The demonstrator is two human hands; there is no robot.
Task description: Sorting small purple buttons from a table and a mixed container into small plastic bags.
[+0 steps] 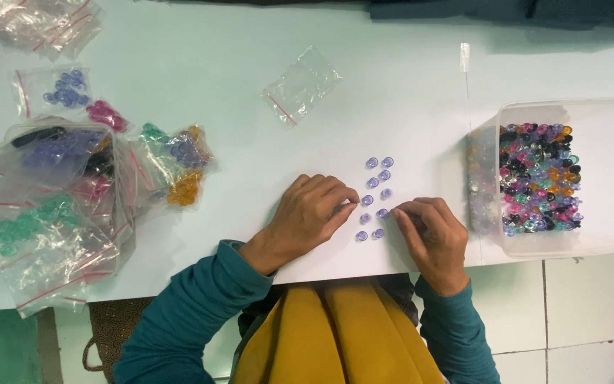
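Head view, looking straight down on a white tabletop point(406, 85). Left hand point(307, 217) lies palm-down at the near edge, fingers curled, fingertips drawn together at the left side of a small group of pale purple beads point(374, 199). Whether a bead sits in that grip cannot be told; the fingertips hide it. Right hand point(431, 231) rests opposite, fingertips bunched and touching the right side of the group near its lower rows; any bead pinched there cannot be made out either.

The beads lie flat on the tabletop in two short columns, paired row by row, running away from the person between the two hands. The farther rows are clear of both hands.

Right of the hands: a clear plastic tub point(605, 245), open, holding mixed beads point(541, 178) in pink, orange, black, green and purple, heaped toward its left side.

Beyond the hands: one empty clear zip bag point(301, 85), lying flat, well apart from the bead rows.

Left of the tabletop: a pile of clear zip bags point(58, 206), each with sorted beads, green, purple, orange, pink and dark ones. Sleeves are teal; a yellow garment point(335, 334) shows at the lap.
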